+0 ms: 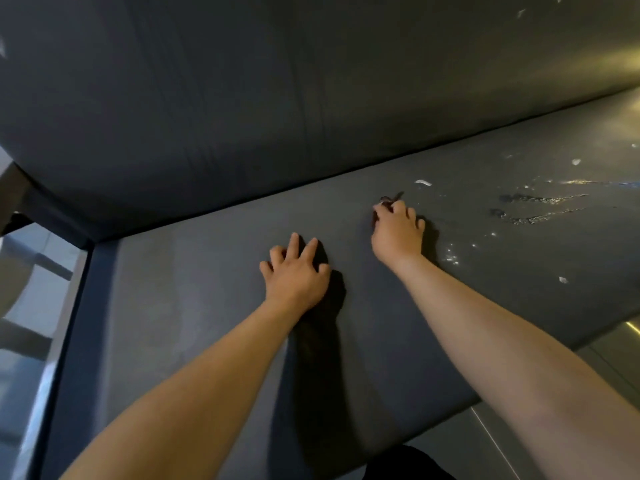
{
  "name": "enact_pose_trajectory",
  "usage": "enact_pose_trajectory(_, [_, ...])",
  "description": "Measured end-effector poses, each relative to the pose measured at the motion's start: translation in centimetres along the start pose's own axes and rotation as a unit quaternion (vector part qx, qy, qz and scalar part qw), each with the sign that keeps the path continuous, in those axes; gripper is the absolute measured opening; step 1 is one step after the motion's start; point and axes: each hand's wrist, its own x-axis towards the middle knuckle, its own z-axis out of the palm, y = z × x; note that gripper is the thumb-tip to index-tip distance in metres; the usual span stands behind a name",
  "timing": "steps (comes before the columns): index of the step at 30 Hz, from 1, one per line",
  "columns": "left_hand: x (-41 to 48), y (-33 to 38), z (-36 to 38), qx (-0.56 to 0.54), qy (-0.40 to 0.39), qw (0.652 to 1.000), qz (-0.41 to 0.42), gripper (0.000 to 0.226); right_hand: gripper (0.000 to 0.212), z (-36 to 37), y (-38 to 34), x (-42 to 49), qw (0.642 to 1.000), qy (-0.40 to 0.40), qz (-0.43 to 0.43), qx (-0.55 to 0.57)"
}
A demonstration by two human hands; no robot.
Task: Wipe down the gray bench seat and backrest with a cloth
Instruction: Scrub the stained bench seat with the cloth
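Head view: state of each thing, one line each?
bench seat: white specks, streaks on right part
backrest: few white specks near top
dark item: small; cloth or not, unclear
left hand: fingers spread, pressing bench seat
right hand: curled, pinching dark item

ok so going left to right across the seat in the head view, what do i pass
dark edge strip → left hand → right hand → wet streaks
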Motion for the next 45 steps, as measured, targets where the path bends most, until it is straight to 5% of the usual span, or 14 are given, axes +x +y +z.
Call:
enact_pose_trajectory(4, [0.2,-0.9,1.4,-0.013,0.052,0.999,0.002,0.062,0.044,1.0,-3.5,1.0,0.999,-0.02,0.004,0.03])
enact_pose_trajectory(10, [0.2,-1.3,2.0,-0.052,0.088,0.995,0.004,0.063,0.04,2.5,-8.1,-0.1,0.983,-0.084,-0.128,0.099])
enact_pose_trajectory(17, [0.5,-1.6,1.9,-0.066,0.082,0.994,0.005,0.064,0.053,1.4,-3.3,2.4,1.0,-0.007,0.009,0.015])
enact_pose_trajectory(24, [-0.1,-1.6,1.1,-0.099,0.064,0.993,0.001,0.067,0.041,1.5,-6.5,-5.5,0.989,-0.074,-0.113,0.064])
enact_pose_trajectory(28, [-1.6,-0.8,1.1,-0.029,0.059,0.998,0.001,0.062,0.044,0.4,-3.2,-8.7,0.982,-0.069,-0.16,0.071])
enact_pose_trajectory(35, [-6.8,0.7,2.0,-0.016,0.04,0.999,0.022,0.064,0.046,-1.7,3.1,-7.8,0.996,-0.024,0.049,0.065])
enact_pose_trajectory(40, [-8.5,2.5,2.3,-0.017,0.057,0.998,-0.012,0.055,0.041,-1.0,-1.6,-12.7,0.98,-0.108,-0.122,0.114])
enact_pose_trajectory(45, [-9.0,5.8,2.9,-0.021,0.061,0.998,0.012,0.04,0.043,-2.7,2.3,-15.2,0.979,-0.091,-0.147,0.106])
